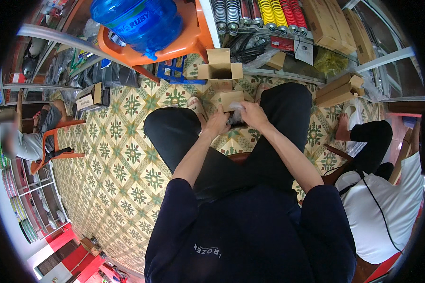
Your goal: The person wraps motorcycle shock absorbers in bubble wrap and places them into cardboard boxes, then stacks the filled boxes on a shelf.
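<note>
Between my knees, low over the tiled floor, both my hands work at a small brown cardboard box (232, 99) with a raised flap. My left hand (216, 121) is closed at the box's left side, its fingertips partly hidden. A crumpled clear plastic bag (236, 113) shows at the box's opening, pinched by the fingers of my right hand (254, 115). What the bag contains cannot be made out. Just beyond stands another cardboard box (220, 71), upright with its flaps spread open and its inside dark.
An orange plastic chair (193, 33) bears a blue water jug (141, 28) at the far left. A blue crate (177, 70) lies beneath it. Coloured shock absorbers (271, 16) line the far shelf. One person (382, 203) sits close at right, another (26, 137) at far left.
</note>
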`<action>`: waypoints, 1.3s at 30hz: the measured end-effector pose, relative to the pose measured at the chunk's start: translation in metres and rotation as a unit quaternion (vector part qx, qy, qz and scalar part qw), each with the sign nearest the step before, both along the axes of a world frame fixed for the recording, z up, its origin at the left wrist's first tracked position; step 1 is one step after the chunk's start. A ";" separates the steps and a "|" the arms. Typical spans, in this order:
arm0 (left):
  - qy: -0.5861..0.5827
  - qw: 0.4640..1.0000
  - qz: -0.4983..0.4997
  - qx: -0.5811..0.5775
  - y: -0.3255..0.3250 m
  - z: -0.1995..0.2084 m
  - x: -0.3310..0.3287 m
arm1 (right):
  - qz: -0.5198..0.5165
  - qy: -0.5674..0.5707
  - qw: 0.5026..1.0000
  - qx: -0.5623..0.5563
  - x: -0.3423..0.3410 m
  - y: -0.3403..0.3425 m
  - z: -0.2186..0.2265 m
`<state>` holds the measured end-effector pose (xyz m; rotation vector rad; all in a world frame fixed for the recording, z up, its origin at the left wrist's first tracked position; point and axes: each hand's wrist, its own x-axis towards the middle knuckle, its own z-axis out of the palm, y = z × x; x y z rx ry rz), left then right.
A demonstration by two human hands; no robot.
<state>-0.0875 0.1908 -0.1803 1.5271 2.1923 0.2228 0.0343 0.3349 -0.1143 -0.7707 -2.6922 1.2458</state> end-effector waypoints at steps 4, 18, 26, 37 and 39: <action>-0.082 0.992 0.012 0.092 -0.004 0.005 -0.005 | 0.015 -0.009 1.000 -0.012 -0.002 0.000 -0.018; 0.053 0.978 0.137 -0.151 -0.010 0.008 -0.002 | 0.096 -0.050 0.994 0.002 -0.009 -0.014 -0.044; -0.001 0.986 0.098 -0.132 -0.015 0.003 -0.020 | 0.101 -0.074 0.992 0.027 -0.007 -0.011 -0.048; -0.138 0.942 0.253 -0.170 -0.033 0.006 -0.039 | 0.092 -0.154 0.983 0.027 -0.041 -0.063 -0.038; -0.103 0.954 0.233 -0.157 -0.034 0.017 -0.032 | 0.072 -0.150 0.985 0.039 -0.039 -0.062 -0.039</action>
